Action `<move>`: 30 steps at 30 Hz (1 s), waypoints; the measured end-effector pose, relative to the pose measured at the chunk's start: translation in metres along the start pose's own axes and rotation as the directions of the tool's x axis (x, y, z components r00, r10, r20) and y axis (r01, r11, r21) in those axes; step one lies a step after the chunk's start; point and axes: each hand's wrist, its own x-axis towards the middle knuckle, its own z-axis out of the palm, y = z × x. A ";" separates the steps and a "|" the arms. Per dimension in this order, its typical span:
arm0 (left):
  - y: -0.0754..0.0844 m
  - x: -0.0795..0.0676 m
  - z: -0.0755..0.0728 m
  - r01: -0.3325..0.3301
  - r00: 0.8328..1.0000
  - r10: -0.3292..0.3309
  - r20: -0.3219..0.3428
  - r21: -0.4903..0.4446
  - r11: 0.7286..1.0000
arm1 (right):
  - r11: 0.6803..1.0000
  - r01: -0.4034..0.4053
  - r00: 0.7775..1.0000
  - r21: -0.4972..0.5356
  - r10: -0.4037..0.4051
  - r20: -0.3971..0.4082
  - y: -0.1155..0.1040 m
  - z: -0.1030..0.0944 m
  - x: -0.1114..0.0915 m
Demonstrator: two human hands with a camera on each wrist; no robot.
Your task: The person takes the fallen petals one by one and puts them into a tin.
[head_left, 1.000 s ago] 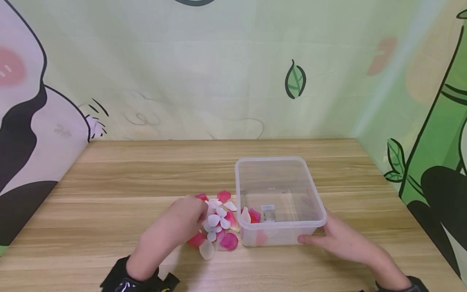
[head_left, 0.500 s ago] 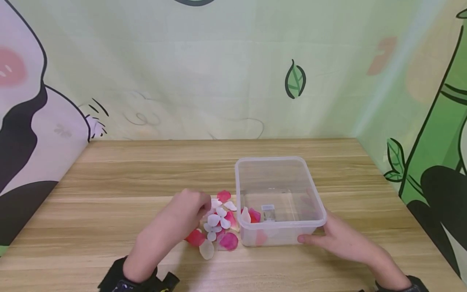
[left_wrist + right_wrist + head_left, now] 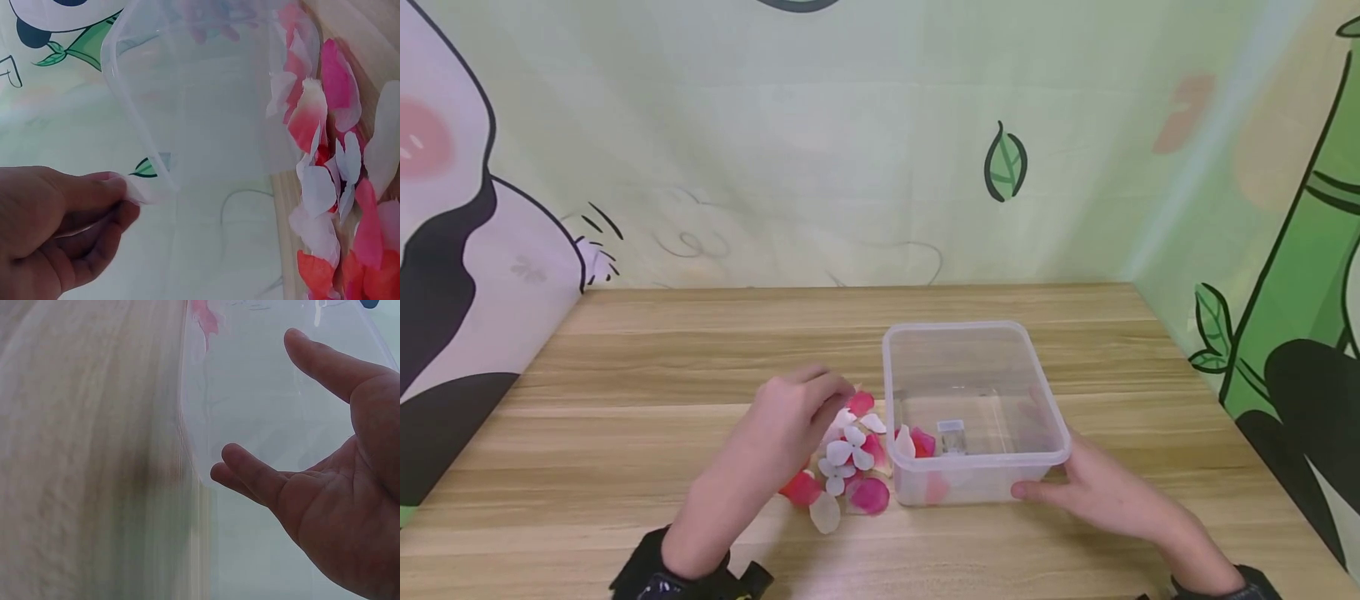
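In the head view my left hand [image 3: 793, 417] is raised over the left back of a heap of loose petals [image 3: 871, 496]. Thumb and fingertips pinch a thin whitish petal [image 3: 139, 189], seen in the left wrist view beside the box's rim. The heap mixes white, pink, red and magenta petals. Right of it stands a clear plastic box [image 3: 977, 461], lidless, with a few petals [image 3: 922, 443] at its left front corner. My right hand [image 3: 1108, 492] rests against the box's right front corner, thumb on the front wall, fingers stretched along the right side.
Wooden tabletop [image 3: 685, 350] lies under everything. Behind it hangs a pale green cloth [image 3: 850, 167] printed with cartoon figures and leaves. A small pale rectangular patch [image 3: 951, 437] shows at the box's front.
My left hand has risen and moved slightly back and right from the heap, its fingertips now at the heap's far side. The right hand and box stay put.
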 end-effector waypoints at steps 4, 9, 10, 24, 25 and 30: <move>0.003 0.002 0.005 -0.085 0.991 0.083 -0.103 -0.015 0.996 | 1.000 -0.003 1.000 -0.001 0.003 0.000 0.000 0.000 0.000; 0.008 0.005 0.010 -0.163 0.970 0.151 -0.190 -0.045 0.986 | 1.000 -0.009 1.000 0.007 0.009 0.005 0.000 0.000 0.000; 0.010 0.005 0.011 -0.169 0.967 0.156 -0.200 -0.049 0.984 | 1.000 -0.008 1.000 0.007 0.008 0.006 0.000 0.000 0.000; 0.035 0.010 0.019 -0.277 0.950 0.244 -0.194 -0.169 0.946 | 1.000 -0.017 1.000 0.005 0.017 0.003 0.000 0.000 0.000; 0.036 0.010 0.020 -0.287 0.949 0.255 -0.183 -0.175 0.942 | 1.000 -0.017 1.000 0.005 0.017 0.003 0.000 0.001 0.000; 0.036 0.009 0.024 -0.310 0.948 0.287 -0.139 -0.184 0.933 | 1.000 -0.022 1.000 0.004 0.022 0.003 0.000 0.001 0.000</move>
